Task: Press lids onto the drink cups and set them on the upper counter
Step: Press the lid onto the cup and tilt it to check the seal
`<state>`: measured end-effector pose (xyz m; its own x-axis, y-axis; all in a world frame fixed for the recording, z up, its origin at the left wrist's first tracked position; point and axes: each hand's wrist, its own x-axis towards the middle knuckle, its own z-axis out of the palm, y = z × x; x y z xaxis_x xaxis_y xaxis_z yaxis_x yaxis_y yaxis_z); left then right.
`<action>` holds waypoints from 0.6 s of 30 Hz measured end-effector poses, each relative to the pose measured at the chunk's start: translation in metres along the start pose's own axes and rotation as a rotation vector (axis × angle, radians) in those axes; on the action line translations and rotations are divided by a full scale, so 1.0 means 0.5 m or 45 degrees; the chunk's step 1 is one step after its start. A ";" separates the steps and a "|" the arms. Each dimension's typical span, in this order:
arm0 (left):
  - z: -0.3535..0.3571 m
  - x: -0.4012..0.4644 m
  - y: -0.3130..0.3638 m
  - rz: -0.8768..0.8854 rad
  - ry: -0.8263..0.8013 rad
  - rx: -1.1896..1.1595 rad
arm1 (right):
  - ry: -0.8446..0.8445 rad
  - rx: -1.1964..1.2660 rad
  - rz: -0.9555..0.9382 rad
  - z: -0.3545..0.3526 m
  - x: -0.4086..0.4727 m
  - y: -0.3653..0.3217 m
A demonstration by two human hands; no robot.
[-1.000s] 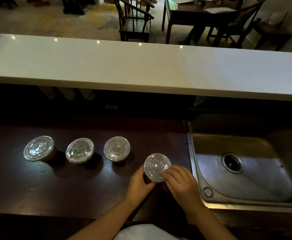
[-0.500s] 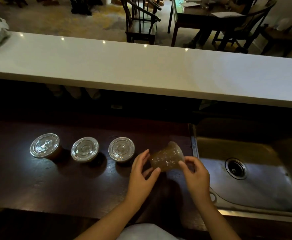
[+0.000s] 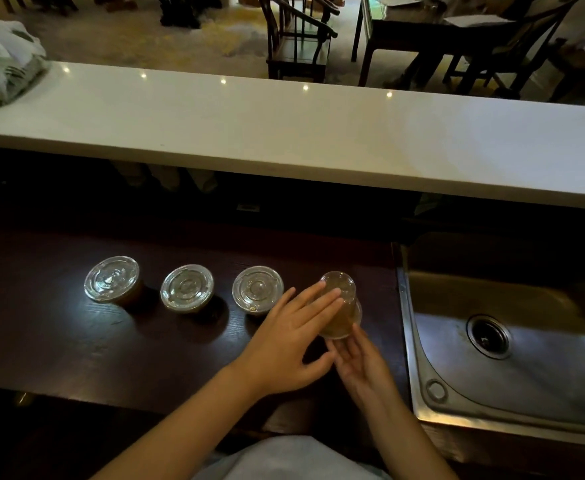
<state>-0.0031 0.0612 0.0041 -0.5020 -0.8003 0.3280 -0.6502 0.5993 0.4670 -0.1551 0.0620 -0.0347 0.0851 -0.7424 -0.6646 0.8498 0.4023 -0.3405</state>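
Cups: four, three lidded ones in a row on the dark tabletop
Fourth cup: clear, brownish drink, tipped over, held just above the tabletop beside the sink
Left hand: fingers flat on its side
Right hand: open, cupping it underneath
Upper counter: white, no cups

I see both forearms reaching forward: my left hand flat, fingers spread; my right hand cupped palm-up beneath.
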 end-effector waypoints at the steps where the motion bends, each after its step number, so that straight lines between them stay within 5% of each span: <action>1: -0.002 -0.002 -0.002 0.004 -0.007 0.026 | -0.010 0.013 0.019 0.000 0.001 0.004; 14: 0.004 -0.021 0.007 -0.023 -0.040 0.115 | -0.065 0.053 0.081 -0.024 0.028 0.019; 18: 0.013 -0.022 0.013 -0.133 0.002 -0.016 | -0.001 -0.198 -0.139 -0.023 0.027 -0.019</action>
<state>-0.0054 0.0740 -0.0017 -0.4312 -0.8583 0.2784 -0.6918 0.5125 0.5087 -0.1679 0.0541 -0.0479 -0.0028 -0.7865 -0.6176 0.7632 0.3973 -0.5095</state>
